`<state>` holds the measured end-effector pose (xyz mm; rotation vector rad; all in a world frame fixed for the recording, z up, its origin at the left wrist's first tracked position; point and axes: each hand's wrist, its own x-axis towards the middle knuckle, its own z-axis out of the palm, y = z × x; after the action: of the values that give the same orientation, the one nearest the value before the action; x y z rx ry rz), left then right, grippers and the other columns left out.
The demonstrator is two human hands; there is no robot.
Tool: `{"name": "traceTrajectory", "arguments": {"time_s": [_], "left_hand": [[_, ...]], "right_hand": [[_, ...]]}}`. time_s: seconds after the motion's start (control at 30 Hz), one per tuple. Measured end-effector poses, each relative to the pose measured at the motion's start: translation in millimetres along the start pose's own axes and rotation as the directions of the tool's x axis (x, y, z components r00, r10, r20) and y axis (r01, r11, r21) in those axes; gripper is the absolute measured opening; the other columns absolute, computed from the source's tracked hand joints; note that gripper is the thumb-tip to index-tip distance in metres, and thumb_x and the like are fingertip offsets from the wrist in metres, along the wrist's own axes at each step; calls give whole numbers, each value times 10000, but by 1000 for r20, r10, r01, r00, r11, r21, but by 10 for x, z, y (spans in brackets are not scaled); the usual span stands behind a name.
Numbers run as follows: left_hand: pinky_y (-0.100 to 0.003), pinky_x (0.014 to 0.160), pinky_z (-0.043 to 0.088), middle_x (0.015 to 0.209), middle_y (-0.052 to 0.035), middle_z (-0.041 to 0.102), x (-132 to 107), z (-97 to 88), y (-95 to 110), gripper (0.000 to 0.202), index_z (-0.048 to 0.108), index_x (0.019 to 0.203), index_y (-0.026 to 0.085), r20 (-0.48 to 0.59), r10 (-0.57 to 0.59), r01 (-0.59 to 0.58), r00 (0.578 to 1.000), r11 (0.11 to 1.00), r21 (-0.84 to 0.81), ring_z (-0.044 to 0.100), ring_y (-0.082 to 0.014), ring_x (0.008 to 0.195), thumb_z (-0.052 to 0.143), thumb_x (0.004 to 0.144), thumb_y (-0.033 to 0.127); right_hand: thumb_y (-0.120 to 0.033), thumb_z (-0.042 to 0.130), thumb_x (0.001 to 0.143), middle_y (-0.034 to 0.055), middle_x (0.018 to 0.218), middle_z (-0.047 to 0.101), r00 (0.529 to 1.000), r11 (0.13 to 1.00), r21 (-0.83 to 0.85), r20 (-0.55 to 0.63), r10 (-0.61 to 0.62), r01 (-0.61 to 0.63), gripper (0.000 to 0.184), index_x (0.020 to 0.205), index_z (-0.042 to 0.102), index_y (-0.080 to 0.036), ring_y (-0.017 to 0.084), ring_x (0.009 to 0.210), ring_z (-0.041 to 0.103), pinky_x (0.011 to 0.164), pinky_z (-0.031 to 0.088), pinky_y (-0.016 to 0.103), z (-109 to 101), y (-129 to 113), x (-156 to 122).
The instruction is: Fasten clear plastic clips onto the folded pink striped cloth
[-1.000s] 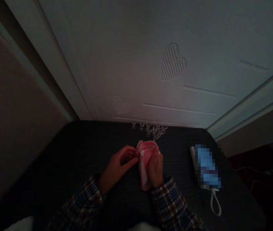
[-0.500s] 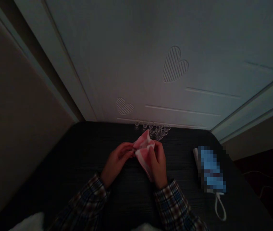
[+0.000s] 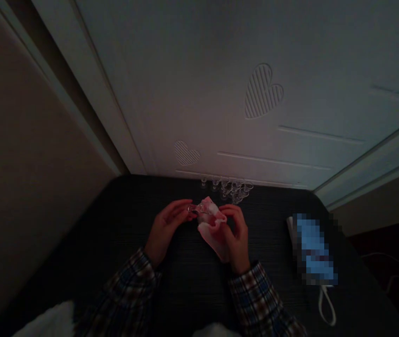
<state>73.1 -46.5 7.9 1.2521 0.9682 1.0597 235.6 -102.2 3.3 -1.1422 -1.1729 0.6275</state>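
Pinched in my left hand (image 3: 162, 227) is the end of a small clear stemmed piece, like a tiny goblet (image 3: 191, 208); the dim light blurs its exact shape. Its other end lies against a pink and white cloth (image 3: 212, 238). My right hand (image 3: 239, 234) grips that cloth, thumb on the near side, and part of it hangs down toward the table. Just beyond the cloth stand several similar clear stemmed pieces (image 3: 235, 188) close together on the dark table (image 3: 122, 234).
A white panel (image 3: 185, 93) with raised hearts rises behind the table. On the right lies a blurred blue item (image 3: 314, 250) with a white strap loop (image 3: 327, 306). White material (image 3: 50, 323) shows at the lower left. The wall (image 3: 27, 164) borders the left side.
The clear piece has come into view between my left fingers and the cloth. My left hand has shifted slightly left and up, and the cloth has opened and folded differently in my right hand.
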Motion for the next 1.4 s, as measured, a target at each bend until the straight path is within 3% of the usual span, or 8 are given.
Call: {"name": "traceTrajectory", "arguments": {"time_s": [0.27,0.37,0.43,0.57,0.83,1.03,1.23,1.4], "left_hand": [[-354,840,496,1082,-96,626,19,-2,3,334,530,1067,159,46,21,-24,999,998,61,632,-198,894,558,785,335],[-373,844,495,1094,-101,619,26,5,-1,326,533,1054,161,76,39,-47,996,993,111,630,-205,898,553,781,339],[-377,857,488,1094,-99,618,29,6,-3,317,535,1047,161,90,54,-65,994,990,124,625,-206,912,550,782,334],[-369,848,489,1074,-100,626,24,-2,9,320,532,1051,155,75,69,-77,995,990,118,623,-208,919,547,785,331],[-377,833,494,1050,-100,632,-9,2,70,320,520,1059,158,16,104,-105,994,989,105,631,-207,882,550,787,325],[-350,807,504,1005,-80,644,-19,16,55,313,538,1021,164,-5,102,-101,995,986,133,637,-194,846,566,771,350],[-327,747,513,924,-57,657,-4,16,42,312,561,969,164,-18,82,-78,996,983,164,641,-182,783,613,729,357],[-287,668,508,829,-32,667,15,9,29,259,553,923,161,-30,35,-31,999,993,117,633,-155,697,604,744,342]], "right_hand": [[-376,362,866,35,816,577,959,916,295,169,229,-271,265,803,534,-185,164,808,547,785,433,313,78,140,-20],[-348,497,806,11,803,573,937,879,328,180,300,-345,145,840,501,-207,146,743,552,710,459,283,85,211,-25],[-304,587,740,2,834,585,930,860,356,176,324,-367,225,924,482,-227,143,739,565,689,472,274,76,231,-20],[-242,617,701,24,935,619,931,838,405,169,325,-366,377,1053,484,-233,158,825,592,757,476,293,57,230,6],[-256,574,743,72,1078,621,946,856,419,31,322,-305,371,1107,532,-198,206,970,581,856,452,376,20,229,29],[-258,586,747,44,1085,626,951,894,330,174,256,-302,312,1056,604,-222,213,1014,562,896,427,371,31,96,14],[-271,513,818,25,931,612,977,987,90,177,119,-136,231,1002,647,-230,170,915,550,851,405,304,21,64,23],[-266,440,856,20,918,588,978,990,73,178,109,-124,237,984,636,-230,158,887,539,813,406,287,24,86,12]]}}
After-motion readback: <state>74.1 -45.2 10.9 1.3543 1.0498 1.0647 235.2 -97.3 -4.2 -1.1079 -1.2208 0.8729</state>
